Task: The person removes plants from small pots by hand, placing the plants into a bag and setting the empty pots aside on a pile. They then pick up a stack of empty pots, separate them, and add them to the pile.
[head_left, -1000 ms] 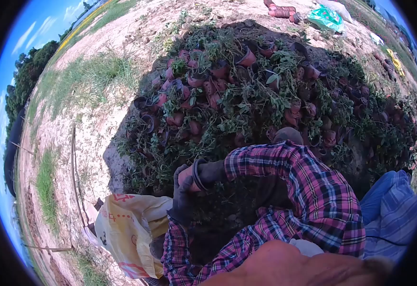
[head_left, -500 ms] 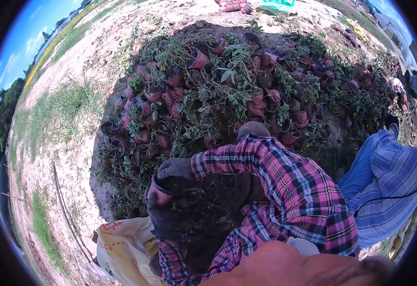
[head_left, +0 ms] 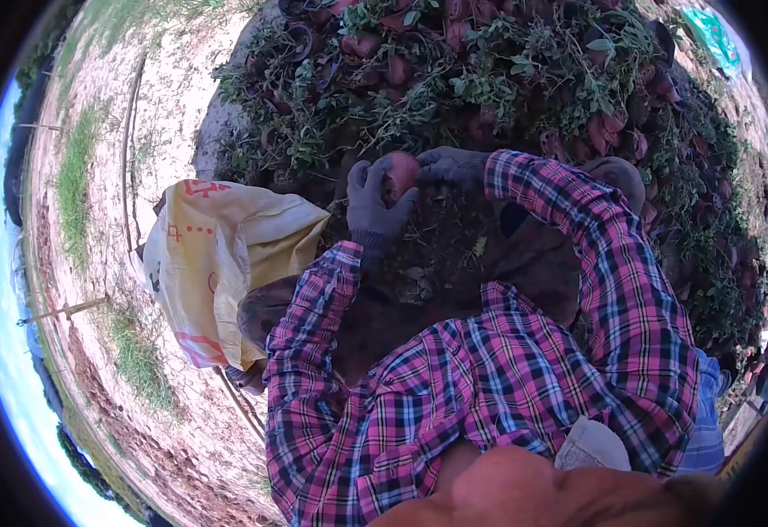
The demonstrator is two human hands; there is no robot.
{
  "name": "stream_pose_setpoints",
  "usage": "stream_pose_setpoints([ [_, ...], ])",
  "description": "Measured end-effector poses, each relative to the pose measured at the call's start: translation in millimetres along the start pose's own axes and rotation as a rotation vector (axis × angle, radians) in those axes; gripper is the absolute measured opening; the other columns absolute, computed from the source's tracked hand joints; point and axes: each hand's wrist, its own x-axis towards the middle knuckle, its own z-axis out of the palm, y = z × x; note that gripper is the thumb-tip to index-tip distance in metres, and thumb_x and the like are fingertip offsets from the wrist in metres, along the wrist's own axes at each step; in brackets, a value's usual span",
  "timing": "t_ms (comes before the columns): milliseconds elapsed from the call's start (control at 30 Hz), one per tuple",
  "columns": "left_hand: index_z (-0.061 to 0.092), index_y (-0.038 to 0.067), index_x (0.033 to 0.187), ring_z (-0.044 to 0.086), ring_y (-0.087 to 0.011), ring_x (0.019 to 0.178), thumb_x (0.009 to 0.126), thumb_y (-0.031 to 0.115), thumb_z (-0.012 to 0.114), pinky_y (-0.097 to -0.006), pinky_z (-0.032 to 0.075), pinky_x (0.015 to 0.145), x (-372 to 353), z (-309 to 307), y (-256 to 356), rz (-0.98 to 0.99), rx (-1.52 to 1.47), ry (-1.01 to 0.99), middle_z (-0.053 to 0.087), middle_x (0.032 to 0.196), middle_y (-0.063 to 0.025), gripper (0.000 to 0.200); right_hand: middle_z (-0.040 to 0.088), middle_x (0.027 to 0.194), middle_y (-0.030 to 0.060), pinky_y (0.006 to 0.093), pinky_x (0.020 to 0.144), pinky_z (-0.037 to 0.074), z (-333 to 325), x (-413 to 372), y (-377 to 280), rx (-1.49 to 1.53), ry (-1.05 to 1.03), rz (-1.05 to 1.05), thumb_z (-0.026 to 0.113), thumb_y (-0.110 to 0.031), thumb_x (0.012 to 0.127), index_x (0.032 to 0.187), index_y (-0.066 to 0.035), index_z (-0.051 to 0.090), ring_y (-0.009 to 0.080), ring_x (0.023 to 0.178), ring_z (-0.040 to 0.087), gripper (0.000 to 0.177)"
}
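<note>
A small reddish-brown pot (head_left: 401,172) is held between my two gloved hands, above dark soil and plant debris (head_left: 428,255). My left hand (head_left: 379,200) has its fingers and thumb around the pot's left and lower side. From the right, my right hand (head_left: 447,167) pinches the pot's rim with closed fingers. Both hands wear grey gloves. Just beyond them lies a heap of uprooted green plants (head_left: 402,119) mixed with reddish pots (head_left: 608,130).
A yellowish-white woven sack (head_left: 204,263) stands at the left, beside my knee (head_left: 270,307). Farther left are dry pale ground, grass tufts (head_left: 76,184) and a thin dark pipe (head_left: 131,132). A green bag (head_left: 712,39) lies at the upper right. Another person's blue clothing (head_left: 707,422) shows at the right.
The view has turned down and left. My hands have moved apart from their earlier overlap, and the pot is now between them, with my left hand's fingers more visible.
</note>
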Motion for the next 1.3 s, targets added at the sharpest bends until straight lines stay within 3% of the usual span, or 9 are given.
stream_pose_setpoints([
  [233,0.041,0.012,0.125,0.041,-0.0339,0.117,0.071,0.037,0.068,-0.0382,0.038,0.093,-10,-1,6,-0.117,0.026,-0.331,0.037,0.126,-0.0194,0.065,0.057,0.114,0.0113,0.0376,0.093,0.039,-73,14,139,-1.024,-0.095,0.202,0.059,-0.024,0.072,0.118,-0.007,0.052,0.0243,0.107,0.052,0.050],
  [433,0.037,0.005,0.126,0.054,-0.0158,0.072,0.076,0.018,0.065,-0.0272,0.046,0.064,11,-30,-21,-0.301,-0.423,-0.194,0.055,0.101,-0.0103,0.059,0.058,0.109,0.0112,0.0368,0.087,0.042,-55,36,146,-1.096,0.011,0.066,0.054,-0.019,0.079,0.120,-0.006,0.050,0.0243,0.099,0.055,0.043],
  [533,0.030,0.008,0.128,0.056,-0.0135,0.075,0.082,0.006,0.056,-0.0256,0.048,0.060,30,-80,-21,-0.381,-0.964,0.011,0.055,0.098,-0.0084,0.053,0.058,0.086,0.0060,0.0254,0.064,0.047,-74,36,66,0.262,0.311,0.047,0.050,-0.023,0.087,0.111,-0.005,0.050,0.0139,0.076,0.057,0.030],
  [567,0.026,0.008,0.129,0.057,-0.0196,0.080,0.083,0.006,0.054,-0.0290,0.049,0.061,36,-100,-32,-0.324,-1.141,0.169,0.052,0.101,-0.0111,0.054,0.059,0.088,0.0062,0.0255,0.062,0.048,-88,25,21,0.649,0.045,-0.259,0.050,-0.026,0.089,0.112,-0.007,0.047,0.0152,0.073,0.058,0.030],
  [600,0.029,0.006,0.127,0.058,-0.0235,0.087,0.085,0.010,0.052,-0.0323,0.050,0.066,39,-130,-23,-0.371,-1.169,0.361,0.051,0.106,-0.0128,0.047,0.059,0.092,0.0069,0.0263,0.065,0.049,-89,8,-28,0.572,0.502,-0.414,0.047,-0.030,0.090,0.112,-0.008,0.046,0.0162,0.077,0.058,0.031],
  [667,0.034,0.007,0.123,0.057,-0.0250,0.092,0.087,0.015,0.050,-0.0337,0.049,0.073,35,-176,-64,-0.268,-1.277,0.481,0.051,0.111,-0.0142,0.040,0.057,0.089,0.0038,0.0249,0.067,0.047,-134,-16,-84,0.686,0.595,-0.834,0.043,-0.030,0.091,0.104,-0.005,0.048,0.0139,0.075,0.055,0.027],
  [833,0.043,0.007,0.112,0.059,-0.0243,0.086,0.087,0.016,0.051,-0.0344,0.050,0.070,25,-178,-60,-0.251,-1.154,0.507,0.054,0.104,-0.0136,0.028,0.054,0.082,0.0025,0.0222,0.061,0.045,-136,-46,-127,0.282,0.761,-0.639,0.042,-0.015,0.089,0.095,-0.005,0.051,0.0118,0.070,0.053,0.015],
  [1033,0.047,0.007,0.109,0.059,-0.0181,0.073,0.087,0.011,0.051,-0.0271,0.049,0.060,46,-130,-39,-0.449,-1.299,0.196,0.057,0.092,-0.0094,0.024,0.054,0.073,0.0021,0.0235,0.049,0.043,-96,106,-73,-0.109,0.250,-0.191,0.055,-0.014,0.083,0.102,-0.004,0.052,0.0102,0.058,0.050,0.022],
  [1300,0.049,0.001,0.109,0.060,-0.0151,0.072,0.084,0.005,0.050,-0.0253,0.050,0.059,47,-116,-34,-0.464,-1.140,0.066,0.059,0.090,-0.0081,0.025,0.058,0.102,0.0084,0.0395,0.080,0.045,-77,246,-146,-1.356,0.815,-0.299,0.053,-0.023,0.081,0.115,-0.016,0.049,0.0263,0.095,0.056,0.036],
])
